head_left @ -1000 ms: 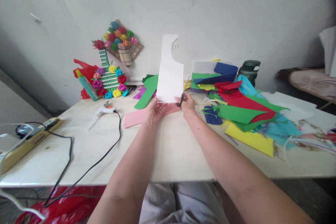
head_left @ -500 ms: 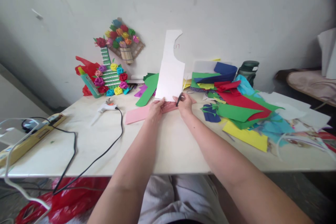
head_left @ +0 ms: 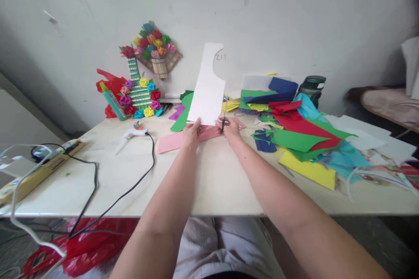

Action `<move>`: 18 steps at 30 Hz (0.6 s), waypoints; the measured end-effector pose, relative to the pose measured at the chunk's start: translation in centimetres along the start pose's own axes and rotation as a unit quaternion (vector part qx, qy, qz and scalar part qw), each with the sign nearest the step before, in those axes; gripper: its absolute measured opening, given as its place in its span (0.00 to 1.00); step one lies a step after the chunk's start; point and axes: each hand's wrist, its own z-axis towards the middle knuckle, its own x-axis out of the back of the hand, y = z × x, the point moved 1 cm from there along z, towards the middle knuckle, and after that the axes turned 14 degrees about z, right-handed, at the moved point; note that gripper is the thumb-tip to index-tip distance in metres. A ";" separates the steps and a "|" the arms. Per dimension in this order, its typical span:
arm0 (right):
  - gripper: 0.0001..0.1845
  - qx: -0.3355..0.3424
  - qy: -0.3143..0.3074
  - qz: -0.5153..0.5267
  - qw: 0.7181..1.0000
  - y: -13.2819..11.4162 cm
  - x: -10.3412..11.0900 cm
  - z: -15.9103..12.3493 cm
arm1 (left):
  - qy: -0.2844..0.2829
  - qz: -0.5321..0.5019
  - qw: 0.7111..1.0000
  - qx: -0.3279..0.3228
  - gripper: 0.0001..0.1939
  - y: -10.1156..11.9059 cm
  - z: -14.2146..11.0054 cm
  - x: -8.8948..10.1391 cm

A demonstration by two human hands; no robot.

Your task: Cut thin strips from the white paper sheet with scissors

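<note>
A white sheet (head_left: pixel 207 91) with a curved notch cut into its right side stands upright before me. My left hand (head_left: pixel 192 131) is closed on its bottom left corner. My right hand (head_left: pixel 230 129) grips a pair of scissors (head_left: pixel 223 127) with dark handles, blades pointing up along the sheet's right edge. Fingertips of the right hand also appear to touch the sheet's lower right corner. Under both hands a strip of pink paper (head_left: pixel 170 142) lies on the table.
A white glue gun (head_left: pixel 132 134) with a black cord and a power strip (head_left: pixel 49 165) lie to the left. Paper-flower crafts (head_left: pixel 141 98) and a glue bottle (head_left: pixel 113 102) stand behind. Coloured paper scraps (head_left: pixel 301 139) heap up on the right, near a dark green bottle (head_left: pixel 311 89).
The white sheet has shifted slightly left and its top has dipped and tilted. The scissors have turned more upright in my right hand.
</note>
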 end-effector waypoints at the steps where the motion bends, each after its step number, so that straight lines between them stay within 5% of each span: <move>1: 0.22 -0.012 0.006 0.022 1.000 -0.3 0.3 0.0 | 0.010 0.000 1.000 0.001 0.11 0.2 0.1 0.3; 8: 0.19 -0.063 -0.145 -0.019 0.987 -2.0 2.8 0.2 | 0.051 -0.010 0.999 -0.001 0.10 0.7 1.2 2.1; 14: 0.20 -0.107 -0.301 -0.102 0.942 -3.1 4.4 0.1 | 0.082 -0.056 0.995 0.009 0.06 1.1 1.9 3.1; 18: 0.21 -0.137 -0.335 -0.130 0.923 -3.6 5.0 0.1 | 0.093 -0.069 0.993 0.012 0.04 1.1 2.1 3.4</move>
